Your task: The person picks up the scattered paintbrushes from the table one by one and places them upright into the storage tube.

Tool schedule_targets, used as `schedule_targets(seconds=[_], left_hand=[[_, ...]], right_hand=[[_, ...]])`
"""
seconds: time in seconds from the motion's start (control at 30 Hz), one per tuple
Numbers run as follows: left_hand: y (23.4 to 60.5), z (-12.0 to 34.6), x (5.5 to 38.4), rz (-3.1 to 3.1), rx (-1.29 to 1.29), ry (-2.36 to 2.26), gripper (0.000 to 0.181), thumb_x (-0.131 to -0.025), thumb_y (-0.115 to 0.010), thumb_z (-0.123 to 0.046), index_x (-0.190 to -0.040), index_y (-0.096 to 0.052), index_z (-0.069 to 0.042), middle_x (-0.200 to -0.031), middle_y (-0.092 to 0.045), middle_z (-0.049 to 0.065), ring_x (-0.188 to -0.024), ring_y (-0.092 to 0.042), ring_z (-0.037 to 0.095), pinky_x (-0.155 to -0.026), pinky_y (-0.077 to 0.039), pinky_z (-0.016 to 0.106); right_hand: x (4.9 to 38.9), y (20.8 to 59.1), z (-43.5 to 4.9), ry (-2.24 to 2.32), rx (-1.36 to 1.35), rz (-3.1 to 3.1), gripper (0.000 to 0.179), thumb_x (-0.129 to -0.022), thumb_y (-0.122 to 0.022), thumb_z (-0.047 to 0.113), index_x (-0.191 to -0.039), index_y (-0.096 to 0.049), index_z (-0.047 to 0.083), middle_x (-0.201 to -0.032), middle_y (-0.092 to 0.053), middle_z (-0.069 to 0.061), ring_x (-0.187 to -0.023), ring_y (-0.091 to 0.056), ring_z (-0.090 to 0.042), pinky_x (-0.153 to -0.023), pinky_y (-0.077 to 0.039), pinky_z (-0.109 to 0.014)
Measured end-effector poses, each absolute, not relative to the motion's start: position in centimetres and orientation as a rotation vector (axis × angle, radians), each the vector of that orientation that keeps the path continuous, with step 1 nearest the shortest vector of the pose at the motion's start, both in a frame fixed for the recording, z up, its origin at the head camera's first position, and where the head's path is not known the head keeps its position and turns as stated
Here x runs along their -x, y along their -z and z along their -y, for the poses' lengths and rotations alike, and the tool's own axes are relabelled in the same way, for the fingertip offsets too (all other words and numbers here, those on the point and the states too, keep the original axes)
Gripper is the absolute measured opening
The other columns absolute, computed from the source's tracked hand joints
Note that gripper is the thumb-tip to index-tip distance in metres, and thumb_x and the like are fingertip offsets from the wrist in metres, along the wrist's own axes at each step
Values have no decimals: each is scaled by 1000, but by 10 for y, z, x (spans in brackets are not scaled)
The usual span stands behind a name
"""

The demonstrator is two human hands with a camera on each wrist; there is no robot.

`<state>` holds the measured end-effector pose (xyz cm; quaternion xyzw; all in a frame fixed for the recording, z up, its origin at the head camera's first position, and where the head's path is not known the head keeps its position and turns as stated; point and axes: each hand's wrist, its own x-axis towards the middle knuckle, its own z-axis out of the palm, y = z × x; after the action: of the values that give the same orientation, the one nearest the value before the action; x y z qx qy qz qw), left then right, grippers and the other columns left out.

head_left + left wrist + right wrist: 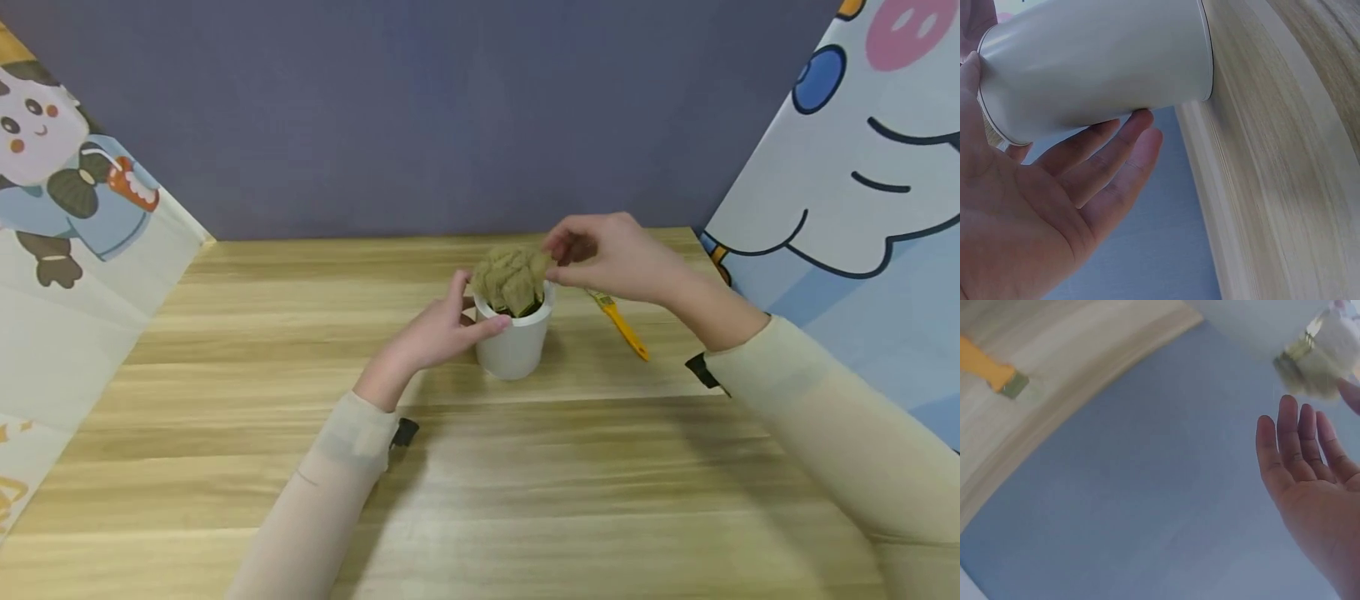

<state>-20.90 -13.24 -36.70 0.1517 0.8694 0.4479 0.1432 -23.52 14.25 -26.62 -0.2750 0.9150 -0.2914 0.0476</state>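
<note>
A white, smooth-sided pot stands upright on the wooden table, with a crumpled tan bundle like cloth or paper bulging above its rim. My left hand holds the pot from the left: the thumb lies over the near rim, and the fingers reach round the far side. In the left wrist view, bent fingers lie along the pot's wall. At the bundle's right edge is my right hand, its thumb and fingertips right beside the tan folds. Its fingers look mostly straight and loosely spread in the right wrist view.
A brush with a yellow handle lies on the wooden table to the right of the pot, under the right forearm. Behind the table rises a grey-blue panel. Cartoon-printed panels flank both sides.
</note>
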Motion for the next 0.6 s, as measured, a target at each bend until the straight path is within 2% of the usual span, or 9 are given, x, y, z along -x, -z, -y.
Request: schedule_targets(seconds=[0.2,0.3,0.43,0.6], left_hand=[[366,133,209,-2527,-430,-1275,99,-99,-70,-58,-167,-10,-20,-162,-48,26,-130,-69,32,-102,-61,47],[365,134,209,-2527,-419,-1274,99,-99,-71,-57,-167,-9,-20,-163,-47,26,-130,-68,32,-102,-61,47],[365,134,209,-2528,-431,-1286,99,-99,-71,-57,-167,-10,-20,-162,-47,27,-130,-68,32,-103,-60,47],[366,132,209,-2522,-443,-1288,98,-99,-71,-58,-166,-11,-21,-163,-47,27,-131,-68,33,-105,-60,48]], right_hand=[[249,271,-157,829,686,-2862,32,-103,-73,25,-130,-69,8,-119,-74,-13,-111,-73,-28,-95,-62,-49],[264,285,-165,756,610,-2876,36,-104,-70,25,-134,-66,7,-121,-73,-15,-110,-71,-30,-94,-60,-50],[285,309,-180,676,537,-2891,39,-104,-69,24,-135,-65,0,-123,-71,-21,-110,-69,-35,-99,-54,-54],[304,340,-201,531,465,-2853,42,-104,-69,25,-133,-64,-6,-127,-68,-29,-117,-64,-42,-107,-45,-61]])
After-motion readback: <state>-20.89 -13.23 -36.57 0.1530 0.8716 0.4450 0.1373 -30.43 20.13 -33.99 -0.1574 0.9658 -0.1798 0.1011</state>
